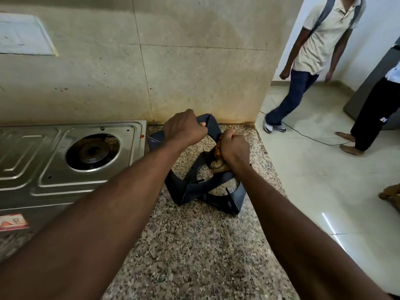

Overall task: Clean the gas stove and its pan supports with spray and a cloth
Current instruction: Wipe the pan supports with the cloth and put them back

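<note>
A steel gas stove (43, 169) lies on the granite counter at the left, its right burner (92, 153) bare, with no support on it. To its right, my left hand (184, 127) grips the top edge of a black pan support (213, 126) that is tilted up near the wall. My right hand (234, 148) is closed on a brownish cloth (218, 164) pressed against that support. A second black pan support (207, 191) rests on the counter under them. No spray bottle is in sight.
The speckled granite counter (194, 245) ends at a right edge beside a tiled floor (324, 191). A person (320, 50) walks there, and another person's leg (372, 118) stands at the far right. A cable (313, 138) runs across the floor. The stained wall (173, 61) rises behind.
</note>
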